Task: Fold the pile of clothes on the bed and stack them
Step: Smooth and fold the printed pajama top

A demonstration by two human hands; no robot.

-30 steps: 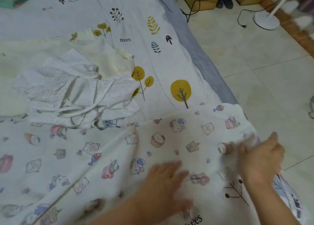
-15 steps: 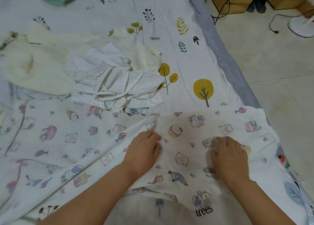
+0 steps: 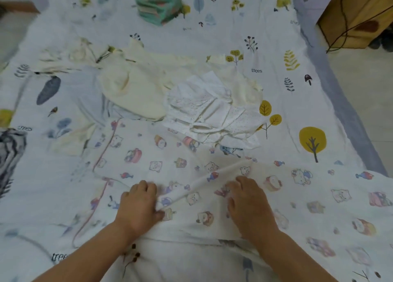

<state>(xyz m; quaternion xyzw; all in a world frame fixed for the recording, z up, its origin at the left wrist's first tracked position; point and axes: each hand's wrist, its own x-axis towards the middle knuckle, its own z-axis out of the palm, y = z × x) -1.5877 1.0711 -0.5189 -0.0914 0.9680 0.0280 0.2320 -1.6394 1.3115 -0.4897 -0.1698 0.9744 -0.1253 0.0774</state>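
A white cloth printed with cartoon animals [image 3: 234, 192] lies spread on the near part of the bed sheet [image 3: 297, 102], long axis running left to right, with one raised crease slanting up toward the right between the hands. Its far edge is overlapped by a crumpled dotted white garment [image 3: 210, 115], beside a cream garment [image 3: 131, 94]; a green folded stack [image 3: 158, 7] sits well apart at the far end. Left hand [image 3: 139, 207] has its fingers curled, pinching the crease; right hand [image 3: 249, 205] rests palm down, fingers loosely together, on the cloth.
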